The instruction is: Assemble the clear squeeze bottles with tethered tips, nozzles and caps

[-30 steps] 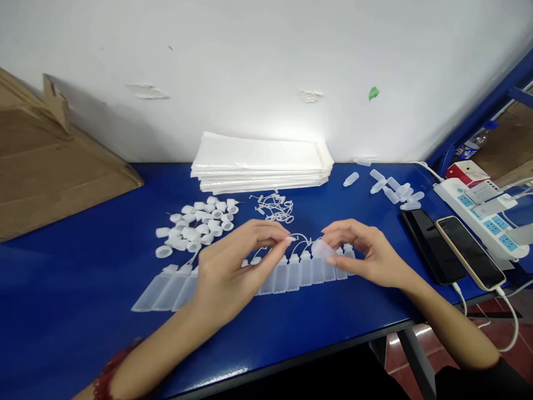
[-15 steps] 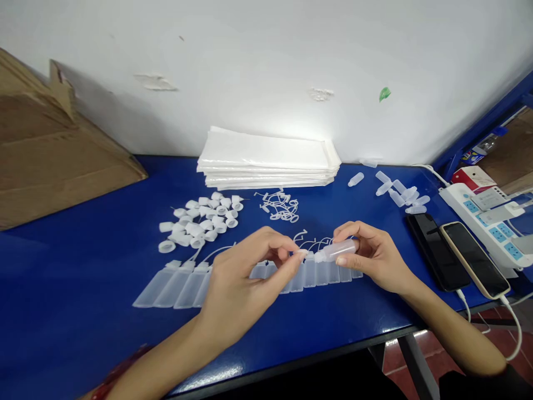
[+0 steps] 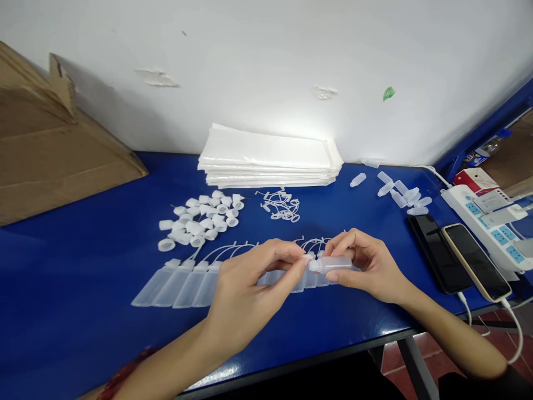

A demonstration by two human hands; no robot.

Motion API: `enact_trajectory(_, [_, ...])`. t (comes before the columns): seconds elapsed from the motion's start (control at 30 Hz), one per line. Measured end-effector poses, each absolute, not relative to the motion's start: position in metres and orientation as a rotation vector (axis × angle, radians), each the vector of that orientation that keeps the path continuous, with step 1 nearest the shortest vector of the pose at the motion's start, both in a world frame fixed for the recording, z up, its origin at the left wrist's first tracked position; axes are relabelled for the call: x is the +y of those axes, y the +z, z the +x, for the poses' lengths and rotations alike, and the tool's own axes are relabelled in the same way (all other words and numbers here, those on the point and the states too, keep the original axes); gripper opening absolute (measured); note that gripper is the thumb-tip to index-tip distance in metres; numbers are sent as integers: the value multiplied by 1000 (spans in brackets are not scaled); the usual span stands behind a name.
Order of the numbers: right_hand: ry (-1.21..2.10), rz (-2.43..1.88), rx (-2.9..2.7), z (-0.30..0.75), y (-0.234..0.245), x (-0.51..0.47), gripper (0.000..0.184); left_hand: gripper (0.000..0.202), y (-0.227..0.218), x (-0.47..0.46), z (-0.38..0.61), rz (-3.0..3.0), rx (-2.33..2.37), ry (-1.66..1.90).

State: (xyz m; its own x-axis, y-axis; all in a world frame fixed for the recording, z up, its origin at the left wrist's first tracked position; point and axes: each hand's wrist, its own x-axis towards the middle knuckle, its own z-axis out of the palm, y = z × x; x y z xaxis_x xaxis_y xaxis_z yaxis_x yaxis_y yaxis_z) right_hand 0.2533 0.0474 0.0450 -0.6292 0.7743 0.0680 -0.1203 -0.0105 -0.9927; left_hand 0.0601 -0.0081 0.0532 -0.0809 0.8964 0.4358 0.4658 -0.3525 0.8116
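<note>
My right hand (image 3: 366, 266) is closed around a small translucent squeeze bottle (image 3: 336, 264), held nearly level with its neck toward the left. Between the thumb and forefinger of my left hand (image 3: 254, 294) is a small white plastic piece (image 3: 308, 256), right at the bottle's mouth; my fingers hide most of it. Under both hands, a row of translucent squeeze bottles (image 3: 189, 286) lies on the blue table, with thin white straps (image 3: 220, 251) rising from their necks. A heap of white caps (image 3: 200, 219) sits behind, beside a tangle of loose white straps with rings (image 3: 283, 206).
White padded envelopes (image 3: 270, 155) are stacked against the wall. Loose small bottles (image 3: 402, 191) lie at the back right. Two phones (image 3: 437, 253) (image 3: 477, 261) charge near a power strip (image 3: 497, 222). A cardboard box (image 3: 62, 144) stands at the left; the table's front edge (image 3: 316, 355) runs below my arms.
My right hand has brought the bottle left and slightly down, so its neck is now close against the white piece in my left fingers. The left hand has shifted slightly right.
</note>
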Motion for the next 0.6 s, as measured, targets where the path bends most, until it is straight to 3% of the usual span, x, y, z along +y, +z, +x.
enact_trajectory(0.6, [1375,-778,-1809,255,47,46,18,15,48,-11,59,2132,1352,1419])
